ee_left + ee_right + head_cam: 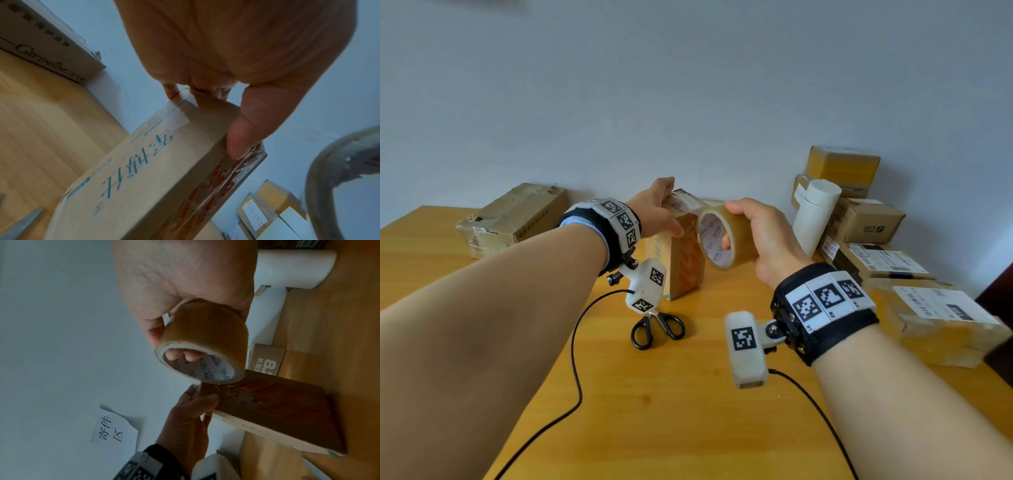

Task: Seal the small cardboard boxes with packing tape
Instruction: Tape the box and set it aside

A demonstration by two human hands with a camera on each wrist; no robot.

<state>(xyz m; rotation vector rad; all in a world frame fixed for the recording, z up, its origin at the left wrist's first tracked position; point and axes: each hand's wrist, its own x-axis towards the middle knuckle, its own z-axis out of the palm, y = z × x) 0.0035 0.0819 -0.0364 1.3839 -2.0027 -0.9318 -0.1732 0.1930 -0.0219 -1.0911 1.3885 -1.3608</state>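
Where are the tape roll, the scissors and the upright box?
tape roll (736, 236), head view, on its brown outer band.
scissors (643, 334), head view, on the left black handle loop.
upright box (690, 260), head view, on its patterned side.

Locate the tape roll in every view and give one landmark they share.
Head: tape roll at centre, held by the right hand.
Left wrist: blurred arc at the right edge.
Right wrist: centre, below the palm.
Shared landmark: the upright small box.

Black wristbands (825, 311) — checkered square markers
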